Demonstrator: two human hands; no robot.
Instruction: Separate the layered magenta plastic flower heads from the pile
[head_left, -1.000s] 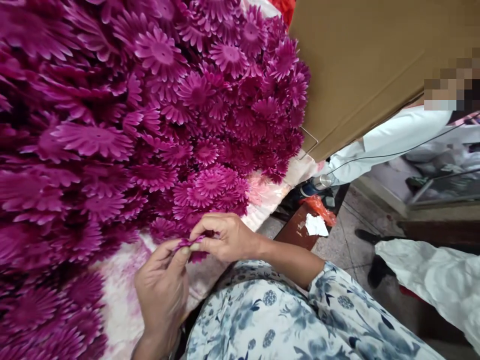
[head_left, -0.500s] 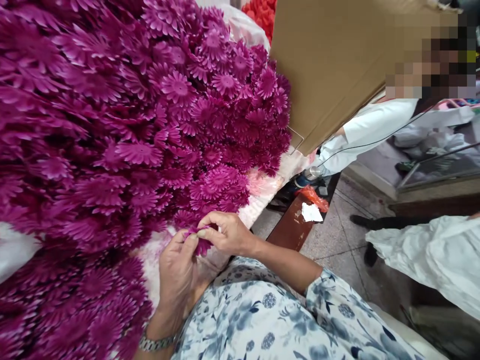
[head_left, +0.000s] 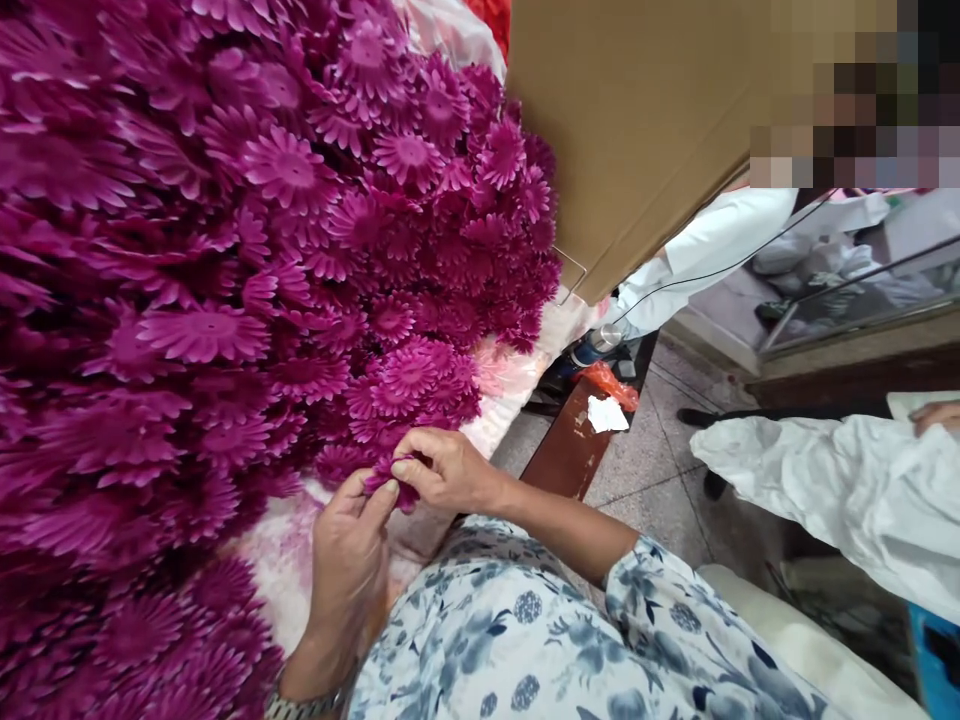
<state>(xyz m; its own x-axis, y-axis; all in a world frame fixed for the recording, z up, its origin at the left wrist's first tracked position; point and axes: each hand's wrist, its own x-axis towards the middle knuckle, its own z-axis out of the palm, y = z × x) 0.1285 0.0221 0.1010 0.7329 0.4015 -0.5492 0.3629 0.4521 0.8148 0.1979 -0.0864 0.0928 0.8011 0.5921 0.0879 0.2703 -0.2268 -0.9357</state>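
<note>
A small magenta fabric flower [head_left: 395, 484] is pinched between both my hands, close to my body. My left hand [head_left: 349, 565] grips it from below with thumb and fingertips. My right hand [head_left: 444, 468] curls over it from above, fingers pressed onto the petals. Just beyond my hands rises a big heap of magenta flowers [head_left: 247, 270] lying on a pink-stained white cloth [head_left: 517, 375]. My floral-print sleeve [head_left: 570, 630] fills the bottom of the view.
A large brown cardboard sheet [head_left: 637, 130] leans at the upper right. Behind it sits another person in a white top [head_left: 697, 255]. A dark wooden bench [head_left: 570, 450] with orange and white scraps stands on the tiled floor. White sacking [head_left: 840, 500] lies at the right.
The view has drifted, so the heap and cardboard sit further left. My hands have stayed together on the flower, with my right fingers shifting slightly over its petals.
</note>
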